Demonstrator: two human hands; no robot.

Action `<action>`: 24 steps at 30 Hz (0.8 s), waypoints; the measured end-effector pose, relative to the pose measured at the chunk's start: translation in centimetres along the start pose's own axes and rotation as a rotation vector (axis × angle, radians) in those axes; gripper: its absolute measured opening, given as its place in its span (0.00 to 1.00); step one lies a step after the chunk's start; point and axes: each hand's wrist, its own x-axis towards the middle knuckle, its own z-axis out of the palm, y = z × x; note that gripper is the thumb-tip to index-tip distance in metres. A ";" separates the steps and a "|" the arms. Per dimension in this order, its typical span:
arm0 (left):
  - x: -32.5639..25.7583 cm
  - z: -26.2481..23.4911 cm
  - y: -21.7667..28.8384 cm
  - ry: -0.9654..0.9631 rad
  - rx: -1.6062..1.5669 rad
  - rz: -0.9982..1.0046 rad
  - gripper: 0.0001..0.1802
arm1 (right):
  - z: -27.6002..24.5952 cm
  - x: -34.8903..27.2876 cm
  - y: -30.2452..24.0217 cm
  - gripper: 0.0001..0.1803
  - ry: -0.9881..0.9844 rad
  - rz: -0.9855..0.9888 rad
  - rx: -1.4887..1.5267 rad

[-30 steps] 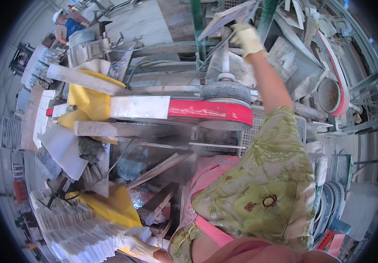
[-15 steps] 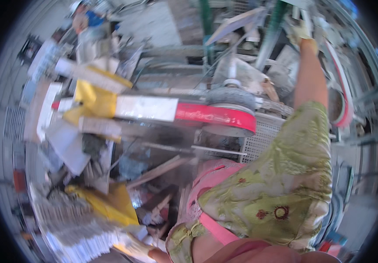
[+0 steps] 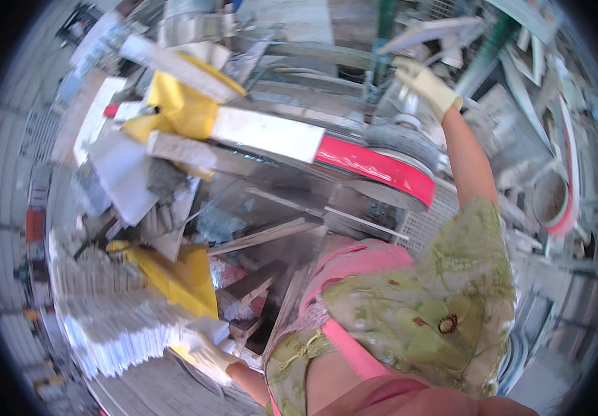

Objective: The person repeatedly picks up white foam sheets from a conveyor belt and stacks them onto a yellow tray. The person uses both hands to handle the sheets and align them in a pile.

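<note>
At the upper right, my right hand [image 3: 427, 84], in a cream glove, reaches over a dark round wheel [image 3: 403, 144]. Its fingers are stretched out with nothing visible in them. A red belt [image 3: 375, 166] wraps the wheel, its band continuing left as a white stretch [image 3: 264, 135]. Down at the lower left is my left hand [image 3: 209, 355], also gloved, at the near end of a long stack of thin white pieces [image 3: 115, 322]. Motion blur hides whether its fingers grip any of them. Yellow sheeting [image 3: 181, 277] lies just beyond that hand.
More yellow sheeting [image 3: 181, 104] drapes over the belt frame's left end. Loose boards [image 3: 264, 236] and debris lie below the belt. A second red-edged wheel [image 3: 552, 197] stands at the right, near a green post [image 3: 489, 59]. A perforated panel [image 3: 420, 222] sits beside my sleeve.
My right hand has come back from the far right machinery to above the belt wheel. The view has shifted and turned. My left hand stays by the white stack.
</note>
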 end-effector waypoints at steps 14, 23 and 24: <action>0.7 0.2 0.2 -0.037 -0.060 -0.082 0.32 | -24.4 -2.6 3.0 0.47 0.854 0.581 0.150; -0.5 0.3 0.6 -0.045 -0.302 -0.082 0.36 | -29.0 0.5 9.0 0.17 0.623 0.530 -0.549; -0.3 0.2 0.5 -0.064 -0.286 -0.073 0.36 | -29.0 0.5 9.0 0.18 0.771 0.401 -0.493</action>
